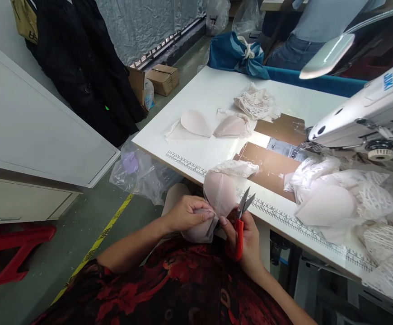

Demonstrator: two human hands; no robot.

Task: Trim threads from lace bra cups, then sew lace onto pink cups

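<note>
My left hand (191, 214) pinches the edge of a pale pink padded bra (220, 192) with lace trim, which hangs over the front edge of the table. Red-handled scissors (240, 232) rest in my right hand (247, 243), their blades apart and pointing up and away from me. The thumb and fingertips of that hand also meet the bra near its centre seam, close to my left fingertips. Past the table edge, two more moulded cups (195, 123) joined to lace lie flat.
A white sewing machine (362, 113) stands at the right, with a pile of lace bras (332, 203) before it. Crumpled lace (257, 101) lies farther back by a blue cloth bundle (237, 54). Printed rulers mark the table (169, 131). A plastic bag (138, 171) is on the floor.
</note>
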